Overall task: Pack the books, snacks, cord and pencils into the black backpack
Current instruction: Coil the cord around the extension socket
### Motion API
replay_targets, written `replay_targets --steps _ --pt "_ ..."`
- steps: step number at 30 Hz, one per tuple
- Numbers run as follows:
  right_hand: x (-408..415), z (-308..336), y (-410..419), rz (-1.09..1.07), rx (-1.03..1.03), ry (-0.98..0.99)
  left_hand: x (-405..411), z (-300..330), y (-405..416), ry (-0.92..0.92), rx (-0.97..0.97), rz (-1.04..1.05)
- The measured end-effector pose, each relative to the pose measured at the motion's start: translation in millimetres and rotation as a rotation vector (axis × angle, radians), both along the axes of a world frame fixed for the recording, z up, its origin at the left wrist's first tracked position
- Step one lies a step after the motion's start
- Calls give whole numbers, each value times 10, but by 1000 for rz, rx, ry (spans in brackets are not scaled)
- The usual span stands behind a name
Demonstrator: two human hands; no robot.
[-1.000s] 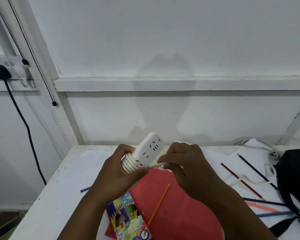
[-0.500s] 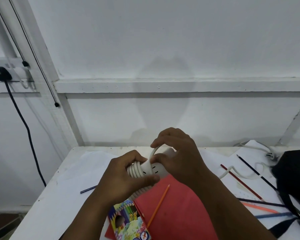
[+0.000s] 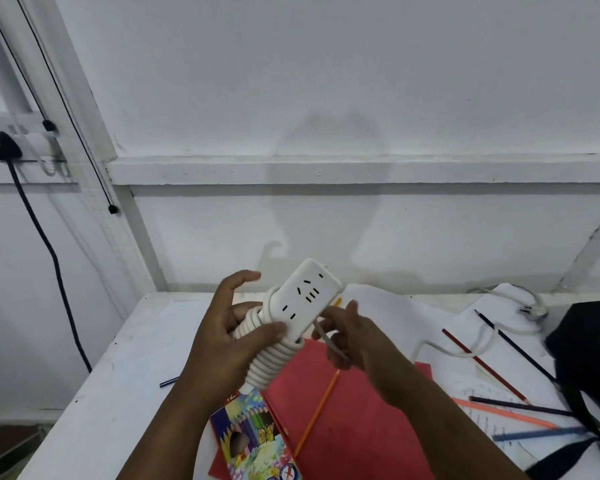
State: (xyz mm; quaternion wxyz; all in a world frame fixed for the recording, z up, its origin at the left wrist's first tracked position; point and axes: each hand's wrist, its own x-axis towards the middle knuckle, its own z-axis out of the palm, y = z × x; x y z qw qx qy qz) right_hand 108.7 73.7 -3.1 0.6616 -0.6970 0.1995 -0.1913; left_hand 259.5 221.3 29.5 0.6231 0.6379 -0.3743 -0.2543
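Even, soft indoor light fills the scene, fairly bright and without glare. A faint rounded shadow falls on the white wall (image 3: 326, 98) above the ledge. The right hand (image 3: 347, 336) is smeared by motion blur. Straight lines bow toward the frame's edges from wide-angle distortion.

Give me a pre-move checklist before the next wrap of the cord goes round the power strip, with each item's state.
1. Left hand grips the power strip over the coils: ok.
2. Right hand pinches the cord: ok.
3. Wound coils sit tight side by side: ok.
4. Cord fully wound: not ok; a loose length lies on the table.
5. Plug free of the pencils: cannot tell.
6. Black backpack open: cannot tell.
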Motion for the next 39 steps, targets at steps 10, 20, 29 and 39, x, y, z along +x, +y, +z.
replay_targets --steps 10,20,29,39 --pt "-70 -90 129 -37 -706 170 35 -200 -77 -3 20 169" --pt "-156 -116 38 -225 -873 137 84 -231 -67 40 53 258" --pt "-205 -101 -36 -362 -982 45 103 -245 -40 -110 140 177" --pt "-226 -7 23 -285 -1043 7 107 -285 -72 -144 155 286"
